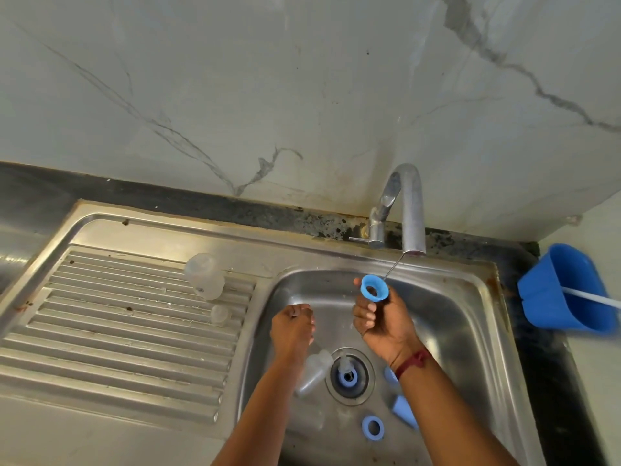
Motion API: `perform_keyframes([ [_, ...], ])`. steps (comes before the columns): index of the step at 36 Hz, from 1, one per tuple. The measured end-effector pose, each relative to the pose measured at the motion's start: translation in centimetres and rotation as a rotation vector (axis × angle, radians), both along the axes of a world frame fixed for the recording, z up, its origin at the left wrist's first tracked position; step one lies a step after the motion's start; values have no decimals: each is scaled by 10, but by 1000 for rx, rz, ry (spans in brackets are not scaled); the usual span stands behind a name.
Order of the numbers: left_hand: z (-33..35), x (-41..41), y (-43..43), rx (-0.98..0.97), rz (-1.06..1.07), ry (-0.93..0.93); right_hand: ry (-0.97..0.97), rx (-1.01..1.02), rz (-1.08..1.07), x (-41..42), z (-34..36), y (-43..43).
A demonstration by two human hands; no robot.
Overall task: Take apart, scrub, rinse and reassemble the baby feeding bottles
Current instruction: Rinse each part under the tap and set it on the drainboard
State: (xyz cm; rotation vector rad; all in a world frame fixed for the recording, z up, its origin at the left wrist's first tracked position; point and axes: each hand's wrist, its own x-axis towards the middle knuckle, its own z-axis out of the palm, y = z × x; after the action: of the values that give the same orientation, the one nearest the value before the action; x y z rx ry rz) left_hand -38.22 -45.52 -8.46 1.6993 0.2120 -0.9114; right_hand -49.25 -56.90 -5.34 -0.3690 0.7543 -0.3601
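While a thin thread of water runs from the curved chrome faucet (408, 210), the right hand (383, 317) holds a round blue plastic screw ring (374, 289) under it, fingers (368, 312) curled around the ring's lower edge. The left hand (292, 327) hovers over the steel basin (470, 297) with its fingertips bunched together; I cannot tell whether they pinch anything.

Inside the basin, a clear plastic bottle (312, 373) lies on its side just beside the drain (349, 376), where a second blue ring and a small clear piece sit. Nearer the front edge lie another flat blue ring (373, 428) and a tapered blue cap (405, 412).

On the ribbed steel drainboard (117, 314) stands a translucent bottle (205, 275), with a small clear domed part (219, 313) near it. At the right, on the dark counter, a blue plastic holder (568, 290) contains a white handle (591, 299).
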Motion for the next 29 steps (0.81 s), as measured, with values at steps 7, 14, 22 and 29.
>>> perform_keyframes([
  [7, -1, 1, 3, 3, -5, -33, -28, -24, -39, 10, 10, -4],
  [14, 0, 3, 5, 2, -10, -34, -96, -30, -146, 3, 18, -8],
  [22, 8, -4, 2, -13, -59, -22, -105, -33, -250, -14, 22, -10],
  [29, 17, -7, 4, -17, -103, -14, -94, -86, -265, -34, 26, -9],
])
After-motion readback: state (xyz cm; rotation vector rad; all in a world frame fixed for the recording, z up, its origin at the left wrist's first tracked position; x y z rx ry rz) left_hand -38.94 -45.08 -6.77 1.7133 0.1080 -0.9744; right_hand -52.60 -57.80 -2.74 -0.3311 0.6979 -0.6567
